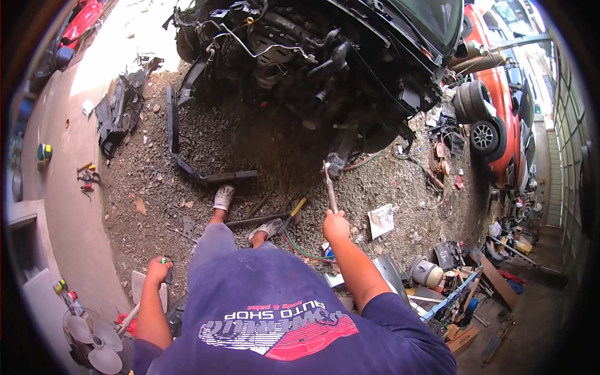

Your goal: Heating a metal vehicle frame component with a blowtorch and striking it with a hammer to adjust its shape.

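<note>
My right hand is closed around the handle of a hammer, held out in front of me. The hammer's head is at the bent metal end of a frame rail under the dark car; I cannot tell whether they touch. The car's front is stripped, with engine parts and loose wiring showing. My left hand is closed low at my left side, a small green-tipped object showing at the fingers. Its kind is too small to tell.
By my feet lie a yellow-handled tool, a dark metal bar and a thin green hose. A bent black beam stands ahead left. Paper lies on gravel at right. Scrap, a fan, tires and an orange car surround me.
</note>
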The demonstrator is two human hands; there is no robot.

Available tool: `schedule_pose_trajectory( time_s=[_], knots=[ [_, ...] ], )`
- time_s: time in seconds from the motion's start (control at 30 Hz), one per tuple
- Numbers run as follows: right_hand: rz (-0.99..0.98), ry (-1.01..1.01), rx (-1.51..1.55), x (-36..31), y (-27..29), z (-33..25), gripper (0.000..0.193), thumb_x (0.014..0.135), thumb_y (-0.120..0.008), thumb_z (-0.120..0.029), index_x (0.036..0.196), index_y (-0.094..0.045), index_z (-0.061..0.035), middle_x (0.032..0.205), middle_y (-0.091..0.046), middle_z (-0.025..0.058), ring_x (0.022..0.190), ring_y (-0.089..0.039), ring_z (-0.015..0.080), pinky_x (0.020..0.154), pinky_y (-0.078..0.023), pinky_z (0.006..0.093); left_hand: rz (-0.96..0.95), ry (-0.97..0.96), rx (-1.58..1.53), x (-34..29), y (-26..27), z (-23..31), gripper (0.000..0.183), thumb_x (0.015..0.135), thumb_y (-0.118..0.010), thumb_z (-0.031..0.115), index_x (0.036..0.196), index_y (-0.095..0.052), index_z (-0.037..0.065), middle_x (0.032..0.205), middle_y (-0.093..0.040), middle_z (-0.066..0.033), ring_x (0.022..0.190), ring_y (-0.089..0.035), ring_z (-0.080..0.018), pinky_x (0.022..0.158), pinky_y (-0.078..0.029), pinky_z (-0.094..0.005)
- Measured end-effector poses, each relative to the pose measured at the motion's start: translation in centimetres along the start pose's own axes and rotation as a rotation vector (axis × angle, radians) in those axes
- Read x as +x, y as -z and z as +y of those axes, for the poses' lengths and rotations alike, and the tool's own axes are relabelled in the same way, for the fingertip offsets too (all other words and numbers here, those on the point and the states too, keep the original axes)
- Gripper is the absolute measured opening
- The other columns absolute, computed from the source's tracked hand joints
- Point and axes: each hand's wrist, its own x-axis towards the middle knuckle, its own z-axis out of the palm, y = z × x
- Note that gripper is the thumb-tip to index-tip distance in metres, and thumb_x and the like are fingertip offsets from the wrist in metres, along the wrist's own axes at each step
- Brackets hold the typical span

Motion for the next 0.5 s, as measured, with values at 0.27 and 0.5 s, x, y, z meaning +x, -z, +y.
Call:
schedule_pose_trajectory(
  time_s=[0.27, 0.5],
  knots=[
    [0.006, -0.106, 0.026, 4.5, -3.3, 0.6, 0.061, 0.109, -0.046, -0.056, 0.137, -0.049, -0.0023, 0.131, -0.069, 0.0297, 0.123, -0.069, 0.0472, 0.103, -0.054, 0.0569, -0.021, 0.067, -0.009, 0.3, 0.4, -0.7, 0.021, 0.089, -0.081, 0.013, 0.109, -0.081, 0.007, 0.090, -0.077, -0.0065, 0.079, -0.070, -0.0186, 0.074, -0.055, -0.0376],
    [0.038, 0.013, -0.143, 4.3, -2.8, -1.8, 0.044, 0.116, -0.037, -0.038, 0.127, -0.071, -0.0115, 0.129, -0.060, 0.0237, 0.107, -0.073, 0.0468, 0.091, -0.060, 0.0567, -0.052, 0.085, -0.016, 1.3, 1.4, -1.0, 0.019, 0.089, -0.080, 0.011, 0.107, -0.079, 0.005, 0.082, -0.072, -0.0040, 0.069, -0.063, -0.0155, 0.064, -0.050, -0.0366]
  ],
)
